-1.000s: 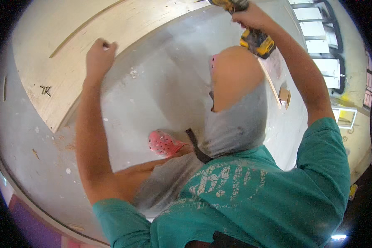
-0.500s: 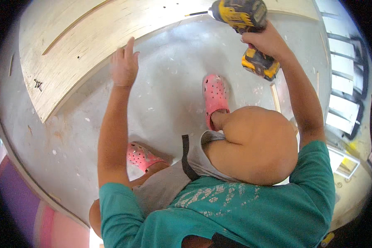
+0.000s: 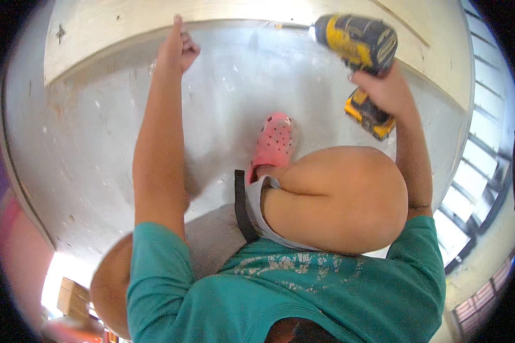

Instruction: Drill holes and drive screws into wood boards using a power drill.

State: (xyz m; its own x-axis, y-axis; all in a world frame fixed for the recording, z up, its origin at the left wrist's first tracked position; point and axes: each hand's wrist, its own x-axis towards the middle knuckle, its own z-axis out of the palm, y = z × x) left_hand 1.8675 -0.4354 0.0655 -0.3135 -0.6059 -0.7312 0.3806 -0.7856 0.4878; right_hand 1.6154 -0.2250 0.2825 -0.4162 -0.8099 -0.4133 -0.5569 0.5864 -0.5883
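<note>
My right hand [image 3: 386,94] grips the handle of a yellow and black cordless impact driver [image 3: 356,41]. Its long thin bit points left, near the front edge of a pale plywood board [image 3: 131,37]. The bit's tip is blurred, so I cannot tell whether it touches the board. My left hand [image 3: 180,48] is raised at the same edge, further left. One finger stretches out toward the board while the others curl loosely; nothing shows in the hand. A small cluster of dark screws [image 3: 60,34] lies on the board's left end.
Below the board is a grey, paint-flecked floor [image 3: 97,131], with my pink clog [image 3: 276,140] on it. A thin wooden strip [image 3: 403,24] lies on the board's right part. At the right stands a dark-barred, bright panel [image 3: 478,154]; a brown box [image 3: 72,297] is at lower left.
The view has shifted and turned, so the board sits higher and shows more of its right end. My right hand keeps the impact driver; my left hand's fingers are more curled.
</note>
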